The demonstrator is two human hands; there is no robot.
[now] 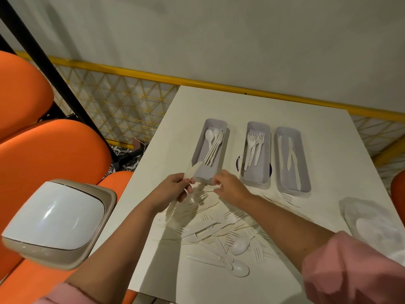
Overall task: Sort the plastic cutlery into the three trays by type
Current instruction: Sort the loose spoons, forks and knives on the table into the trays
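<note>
Early stage; my left hand [173, 190] grips two knives [192, 171] above the spoon tray's [202, 154] near end; right hand [230, 187] curled, contents unclear; fork tray [255, 175] and knife tray [302, 163] hold few; a large pile [219, 227] awaits sorting.

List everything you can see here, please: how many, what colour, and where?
Left tray: one, grey, far side of table; holds white spoons.
Middle tray: one, grey; holds white forks.
Right tray: one, grey; holds white knives.
Loose cutlery: many, white, heaped on near table.
Table: one, white.
Clear wrapper: one, table's right edge.
Bin: one, white lid, left of table.
Chairs: several, orange, far left.
Left hand: grips white cutlery pieces by left tray.
Right hand: fingers curled, beside left tray; hold unclear.
</note>
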